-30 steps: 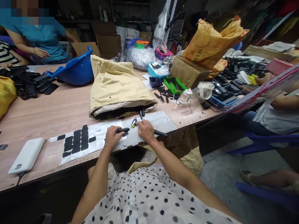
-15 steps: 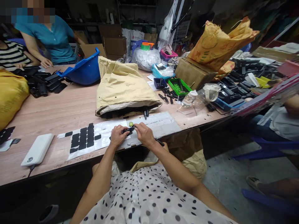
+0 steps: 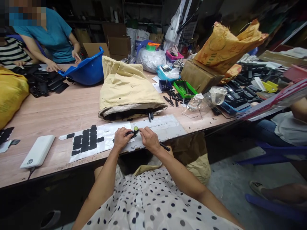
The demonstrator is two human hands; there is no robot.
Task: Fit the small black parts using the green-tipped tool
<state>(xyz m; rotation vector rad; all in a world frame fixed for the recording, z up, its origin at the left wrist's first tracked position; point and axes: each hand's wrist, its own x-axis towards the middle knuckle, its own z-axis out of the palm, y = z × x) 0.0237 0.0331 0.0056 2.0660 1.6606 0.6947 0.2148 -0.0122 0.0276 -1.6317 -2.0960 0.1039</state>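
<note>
My left hand (image 3: pixel 121 138) is closed around a slim black part (image 3: pixel 129 133), its fingertips near the grey board. A small round yellow-green piece (image 3: pixel 136 128) shows at the part's right end, between my hands. Fingers pinched together, my right hand (image 3: pixel 149 137) meets that end; what it grips is too small to make out. A black rod (image 3: pixel 165 147) sticks out beside my right wrist, and I cannot tell whether the hand holds it. Under both hands lie a grey board (image 3: pixel 165 127) and a white sheet (image 3: pixel 107 130) bearing rows of black rounded pads (image 3: pixel 85 140).
A tan sack (image 3: pixel 127 86) with black parts in its mouth stands behind my hands. A white power bank (image 3: pixel 38 151) lies left. Farther back are a blue basin (image 3: pixel 86 72), a green tray (image 3: pixel 184 88) and a clear bottle (image 3: pixel 194 102). A co-worker in blue (image 3: pixel 52 35) sits across.
The round yellow-green piece has shifted slightly right; my hands keep almost the same pose. Across the table, the co-worker's hands have moved toward the blue basin.
</note>
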